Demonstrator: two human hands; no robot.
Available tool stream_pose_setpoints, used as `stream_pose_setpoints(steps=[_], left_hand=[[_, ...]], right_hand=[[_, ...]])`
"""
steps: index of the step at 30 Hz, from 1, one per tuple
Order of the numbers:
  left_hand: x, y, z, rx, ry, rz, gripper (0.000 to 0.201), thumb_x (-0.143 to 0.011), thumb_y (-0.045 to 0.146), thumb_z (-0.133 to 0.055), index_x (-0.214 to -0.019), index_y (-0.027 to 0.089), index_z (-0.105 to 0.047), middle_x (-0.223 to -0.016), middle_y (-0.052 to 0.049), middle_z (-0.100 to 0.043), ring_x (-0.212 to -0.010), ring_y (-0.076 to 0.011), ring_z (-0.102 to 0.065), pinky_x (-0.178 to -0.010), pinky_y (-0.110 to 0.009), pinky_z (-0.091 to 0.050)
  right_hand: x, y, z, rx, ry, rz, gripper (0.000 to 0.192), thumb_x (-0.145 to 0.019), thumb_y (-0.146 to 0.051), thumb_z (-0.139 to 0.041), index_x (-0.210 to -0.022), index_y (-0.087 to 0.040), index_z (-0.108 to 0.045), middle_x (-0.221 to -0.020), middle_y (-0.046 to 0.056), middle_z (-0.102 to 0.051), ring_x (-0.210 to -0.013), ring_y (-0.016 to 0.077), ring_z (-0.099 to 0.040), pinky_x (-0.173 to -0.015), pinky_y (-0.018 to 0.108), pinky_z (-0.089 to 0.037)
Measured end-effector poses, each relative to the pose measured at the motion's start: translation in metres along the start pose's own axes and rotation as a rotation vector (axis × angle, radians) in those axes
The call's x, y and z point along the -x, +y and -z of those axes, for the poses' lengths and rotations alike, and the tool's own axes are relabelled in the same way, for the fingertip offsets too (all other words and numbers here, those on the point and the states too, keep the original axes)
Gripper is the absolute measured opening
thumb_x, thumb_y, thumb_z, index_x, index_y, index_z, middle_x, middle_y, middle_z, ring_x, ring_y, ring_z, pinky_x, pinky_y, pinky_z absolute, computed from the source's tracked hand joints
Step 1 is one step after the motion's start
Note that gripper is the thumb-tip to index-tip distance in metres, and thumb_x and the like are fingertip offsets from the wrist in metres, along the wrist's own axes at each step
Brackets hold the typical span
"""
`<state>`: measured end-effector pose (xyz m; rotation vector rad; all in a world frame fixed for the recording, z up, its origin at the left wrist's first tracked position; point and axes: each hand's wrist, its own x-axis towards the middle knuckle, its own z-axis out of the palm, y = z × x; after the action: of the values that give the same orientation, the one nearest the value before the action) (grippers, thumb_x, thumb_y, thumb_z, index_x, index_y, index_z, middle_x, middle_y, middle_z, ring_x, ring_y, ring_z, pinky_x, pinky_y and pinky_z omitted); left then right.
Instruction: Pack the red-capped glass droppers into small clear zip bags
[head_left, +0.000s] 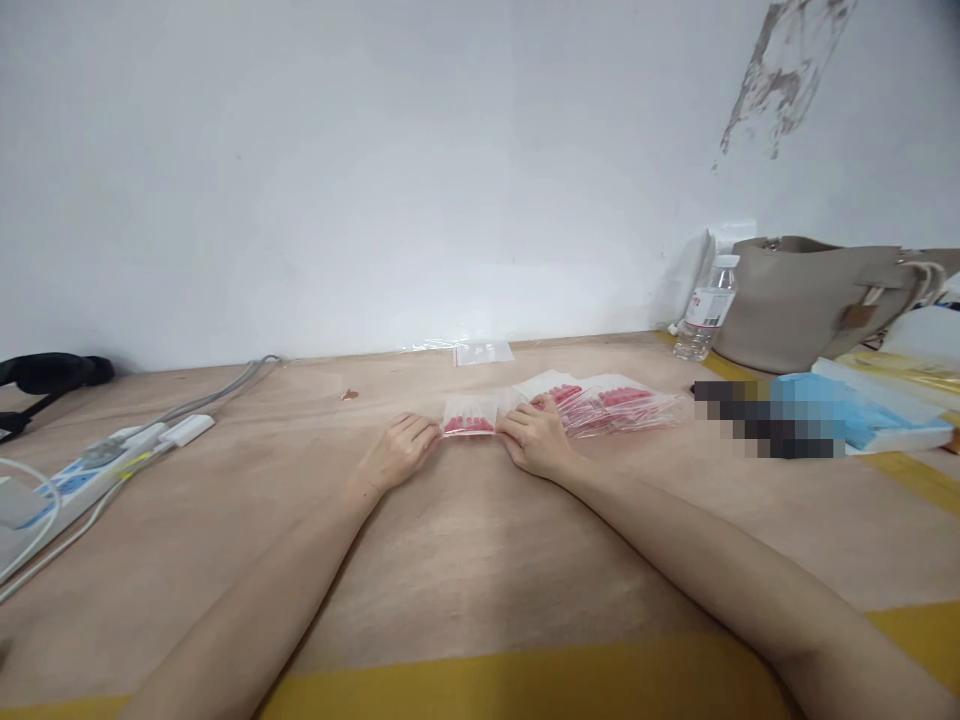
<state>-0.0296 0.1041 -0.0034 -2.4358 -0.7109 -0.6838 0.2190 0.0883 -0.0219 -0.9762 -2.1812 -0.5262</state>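
Observation:
A small clear plastic bag point(469, 412) with several red-and-white pieces inside lies on the table between my hands. My left hand point(409, 446) pinches its near left corner, fingers curled together. At the opposite corner, my right hand point(534, 440) grips the bag's near right edge between thumb and fingers. Just beyond and right of my right hand is a pile of similar filled bags point(619, 405), overlapping one another. What the red pieces are is too small to make out.
An unfilled-looking clear bag point(484, 353) lies by the wall. At left are a power strip point(67, 487) with cables and a black strap-like object point(56, 373). To the right stand a water bottle point(705, 310), a grey handbag point(810, 305) and blue material point(825, 405) beside a pixelated patch.

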Motion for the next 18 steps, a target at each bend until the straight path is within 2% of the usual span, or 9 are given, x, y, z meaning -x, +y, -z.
stream_pose_setpoints(steps=[3,5,6,8,9,11,14,16,18], left_hand=[[0.000,-0.002,0.004,0.023,-0.058,-0.003,0.030,-0.090,0.023,-0.037,-0.067,0.016,-0.056,-0.066,-0.005,-0.059,-0.066,-0.0163,-0.057,-0.069,-0.031,-0.045],[-0.003,0.003,0.008,0.044,-0.093,-0.008,0.025,-0.087,0.031,-0.044,-0.072,0.016,-0.058,-0.072,-0.005,-0.061,-0.072,-0.0176,-0.057,-0.074,-0.032,-0.045],[-0.006,0.007,0.010,0.059,-0.100,0.011,0.024,-0.084,0.037,-0.048,-0.082,0.016,-0.059,-0.082,-0.007,-0.062,-0.080,-0.0197,-0.058,-0.078,-0.034,-0.044],[-0.012,0.019,0.010,0.108,-0.109,0.094,0.047,-0.077,0.047,-0.054,-0.110,0.014,-0.052,-0.111,-0.013,-0.055,-0.101,-0.0255,-0.052,-0.087,-0.038,-0.041],[-0.016,0.025,0.008,0.144,-0.125,0.138,0.058,-0.076,0.049,-0.054,-0.122,0.014,-0.044,-0.122,-0.015,-0.048,-0.110,-0.0273,-0.046,-0.090,-0.040,-0.039],[-0.022,0.034,0.003,0.224,-0.210,0.166,0.061,-0.079,0.049,-0.050,-0.130,0.018,-0.035,-0.132,-0.014,-0.039,-0.118,-0.0276,-0.040,-0.093,-0.040,-0.036],[-0.024,0.032,-0.003,0.364,-0.336,0.187,0.051,-0.082,0.049,-0.047,-0.126,0.024,-0.043,-0.129,-0.009,-0.045,-0.117,-0.0253,-0.043,-0.094,-0.037,-0.037],[-0.020,0.020,-0.001,0.448,-0.343,0.288,0.042,-0.081,0.049,-0.047,-0.116,0.026,-0.053,-0.122,-0.005,-0.052,-0.112,-0.0228,-0.048,-0.092,-0.033,-0.038],[-0.012,0.004,0.004,0.459,-0.306,0.391,0.035,-0.083,0.049,-0.044,-0.100,0.026,-0.063,-0.107,-0.002,-0.061,-0.099,-0.0200,-0.056,-0.083,-0.029,-0.043]], right_hand=[[0.001,0.001,-0.001,-0.008,-0.009,0.008,0.023,-0.085,-0.020,-0.042,-0.074,-0.019,-0.062,-0.071,0.001,-0.063,-0.073,0.0136,-0.047,-0.080,0.036,-0.019],[0.001,0.003,0.000,-0.028,-0.027,0.035,0.023,-0.085,-0.021,-0.043,-0.075,-0.021,-0.063,-0.073,0.001,-0.064,-0.076,0.0139,-0.048,-0.083,0.037,-0.019],[0.001,0.004,0.003,-0.041,-0.043,0.055,0.020,-0.085,-0.023,-0.044,-0.078,-0.022,-0.064,-0.076,0.001,-0.064,-0.078,0.0143,-0.048,-0.084,0.038,-0.019],[0.001,0.008,0.010,-0.058,-0.087,0.092,0.016,-0.082,-0.029,-0.051,-0.088,-0.023,-0.063,-0.087,0.003,-0.064,-0.085,0.0163,-0.049,-0.086,0.039,-0.020],[0.001,0.011,0.014,-0.059,-0.113,0.105,0.020,-0.079,-0.034,-0.055,-0.095,-0.023,-0.062,-0.094,0.004,-0.062,-0.090,0.0176,-0.049,-0.087,0.040,-0.021],[0.000,0.018,0.024,-0.043,-0.170,0.106,0.037,-0.072,-0.041,-0.060,-0.104,-0.023,-0.058,-0.104,0.007,-0.059,-0.097,0.0206,-0.048,-0.091,0.043,-0.020],[-0.003,0.033,0.038,-0.009,-0.252,0.065,0.049,-0.066,-0.049,-0.062,-0.106,-0.022,-0.058,-0.109,0.011,-0.056,-0.103,0.0244,-0.047,-0.094,0.049,-0.017],[-0.003,0.045,0.043,-0.006,-0.297,0.028,0.049,-0.067,-0.051,-0.061,-0.107,-0.022,-0.058,-0.109,0.012,-0.056,-0.103,0.0257,-0.048,-0.093,0.051,-0.017],[-0.002,0.055,0.046,-0.029,-0.333,-0.001,0.042,-0.069,-0.045,-0.059,-0.105,-0.024,-0.060,-0.107,0.010,-0.058,-0.101,0.0249,-0.050,-0.093,0.051,-0.019]])
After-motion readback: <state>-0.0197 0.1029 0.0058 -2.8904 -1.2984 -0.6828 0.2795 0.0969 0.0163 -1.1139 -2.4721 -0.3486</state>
